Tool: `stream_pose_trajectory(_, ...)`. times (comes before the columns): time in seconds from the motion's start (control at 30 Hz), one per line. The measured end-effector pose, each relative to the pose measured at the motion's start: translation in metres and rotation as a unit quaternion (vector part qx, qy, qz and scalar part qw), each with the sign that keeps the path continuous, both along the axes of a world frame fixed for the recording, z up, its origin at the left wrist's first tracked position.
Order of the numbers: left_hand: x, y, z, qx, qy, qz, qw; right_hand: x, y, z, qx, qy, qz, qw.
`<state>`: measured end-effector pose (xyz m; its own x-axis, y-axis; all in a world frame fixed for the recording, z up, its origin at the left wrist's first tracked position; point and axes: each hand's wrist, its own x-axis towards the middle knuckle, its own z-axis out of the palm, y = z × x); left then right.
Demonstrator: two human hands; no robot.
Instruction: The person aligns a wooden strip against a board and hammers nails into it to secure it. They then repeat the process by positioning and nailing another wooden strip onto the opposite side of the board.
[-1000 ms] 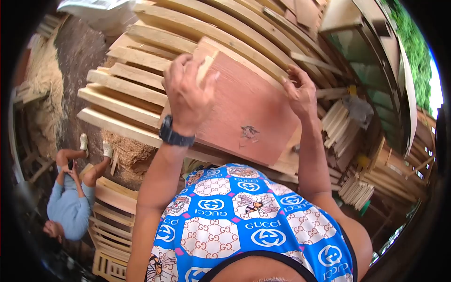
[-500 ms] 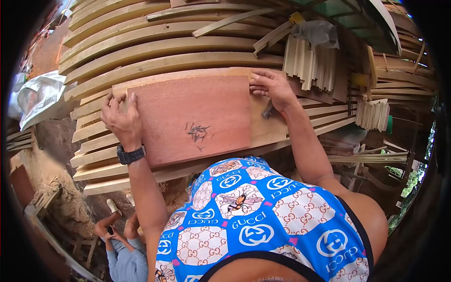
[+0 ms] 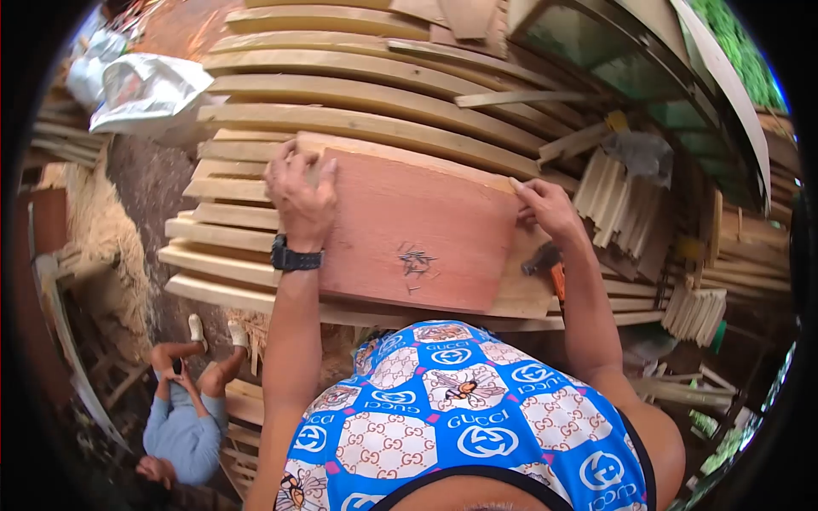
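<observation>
A reddish-brown wooden panel (image 3: 417, 217) lies flat in front of me, with a small heap of nails (image 3: 415, 262) on its lower middle. Along its far edge runs a pale wooden strip (image 3: 409, 163). My left hand (image 3: 302, 198), with a black watch on the wrist, curls around the far left corner, its thumb on the panel. At the far right corner, my right hand (image 3: 550, 209) pinches the strip's end between thumb and fingers. A hammer (image 3: 545, 258) with an orange handle rests beside the panel, below my right hand and partly hidden by the forearm.
Long pale planks (image 3: 358, 85) lie in rows under and beyond the panel. Bundled wooden slats (image 3: 620, 200) and a clear plastic bag (image 3: 641, 157) stand to the right. A white sack (image 3: 149, 89) is at far left. A person (image 3: 183, 417) sits at lower left.
The view has turned, so the panel and both hands appear farther right and tilted. Both hands stay at the far corners. More of the hammer, including its orange handle, now shows.
</observation>
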<state>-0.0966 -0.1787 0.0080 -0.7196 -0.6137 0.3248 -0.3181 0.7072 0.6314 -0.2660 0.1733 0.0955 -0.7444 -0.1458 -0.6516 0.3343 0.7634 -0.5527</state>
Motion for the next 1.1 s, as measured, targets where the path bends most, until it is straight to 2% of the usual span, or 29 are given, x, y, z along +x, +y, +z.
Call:
stream_pose_trajectory(0.07,0.0,0.003,0.001,0.006,-0.006,0.009,1.0,-0.004,-0.002,-0.006,0.05,0.05,0.064,0.995)
stream_pose_trajectory(0.1,-0.001,0.003,0.002,0.008,-0.008,0.014,1.0,-0.006,0.0,-0.01,0.026,0.057,0.059,0.996)
stream_pose_trajectory(0.17,-0.001,0.005,0.003,0.015,0.004,0.028,0.999,-0.006,0.0,-0.008,0.025,-0.002,-0.015,1.0)
stream_pose_trajectory(0.27,0.0,0.009,0.003,0.029,0.016,0.046,0.998,-0.009,0.016,-0.014,-0.045,-0.078,-0.09,0.992)
stream_pose_trajectory(0.37,0.001,0.007,0.0,0.038,0.027,0.056,0.997,-0.01,0.019,-0.008,-0.064,-0.171,-0.103,0.978)
stream_pose_trajectory(0.53,0.002,0.009,0.003,0.063,0.037,0.046,0.996,-0.004,0.02,-0.001,-0.038,-0.18,-0.061,0.981)
stream_pose_trajectory(0.6,0.001,0.009,0.004,0.068,0.042,0.041,0.996,-0.003,0.022,0.0,-0.102,-0.207,-0.097,0.968)
stream_pose_trajectory(0.73,0.002,0.009,-0.001,0.064,0.044,0.033,0.996,0.004,0.019,0.003,-0.126,-0.199,-0.14,0.962)
stream_pose_trajectory(0.8,0.0,0.007,-0.002,0.048,0.03,0.033,0.998,0.001,0.022,-0.009,-0.11,-0.102,-0.135,0.979)
stream_pose_trajectory(0.87,0.001,0.007,0.005,0.041,0.028,0.034,0.998,-0.004,0.027,-0.015,-0.092,-0.065,-0.083,0.99)
stream_pose_trajectory(0.97,-0.002,0.006,0.001,0.05,0.034,0.023,0.998,-0.001,0.016,-0.007,-0.082,-0.055,-0.099,0.99)
stream_pose_trajectory(1.07,-0.001,0.006,0.001,0.038,0.033,0.034,0.998,-0.001,0.025,-0.022,-0.102,-0.058,-0.095,0.989)
stream_pose_trajectory(1.1,-0.001,0.007,0.002,0.036,0.034,0.036,0.998,0.001,0.026,-0.026,-0.083,-0.019,-0.077,0.993)
